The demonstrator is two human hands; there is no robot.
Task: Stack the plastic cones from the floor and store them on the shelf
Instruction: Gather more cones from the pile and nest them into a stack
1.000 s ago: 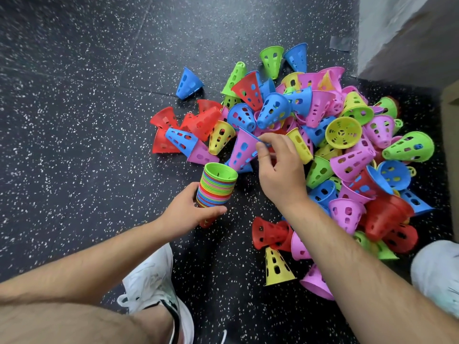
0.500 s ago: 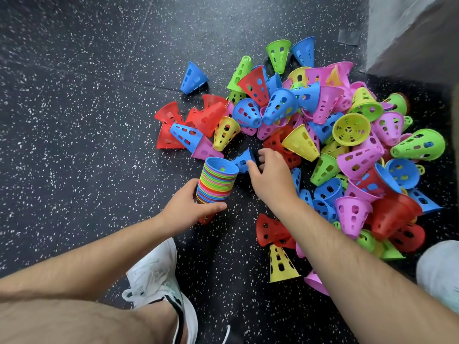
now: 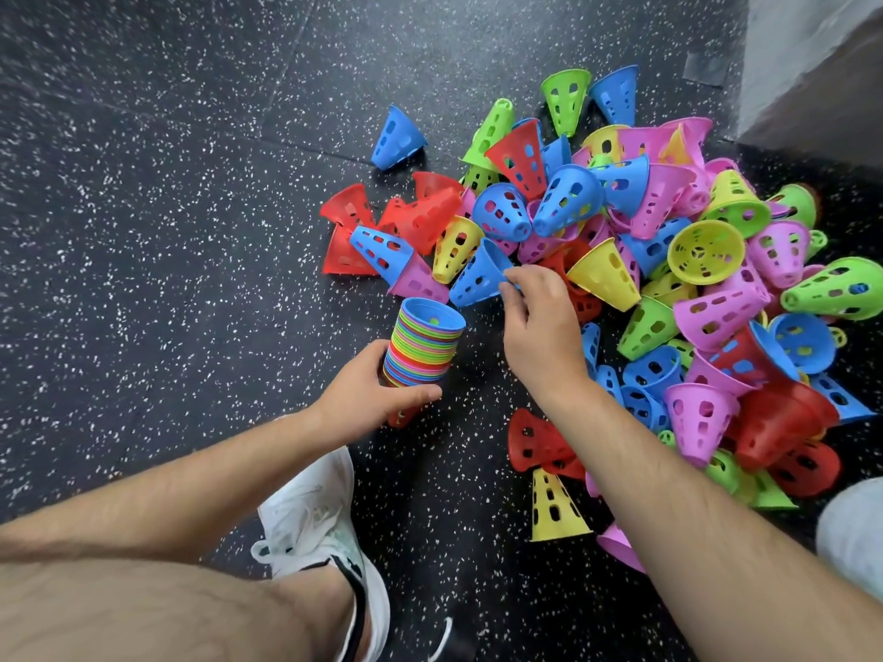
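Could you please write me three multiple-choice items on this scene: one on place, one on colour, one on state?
1. The blue cone pinched by the right hand is, relative to the stack: A nested in it; B beside its mouth; C under it.
2. The stack's top cone is: A blue; B red; C yellow.
3. The left hand: A lies flat; B points; C grips the stack.
Key: 1 B, it is held outside the rim; 2 A, the uppermost rim is blue; 3 C, its fingers curl round the stack.
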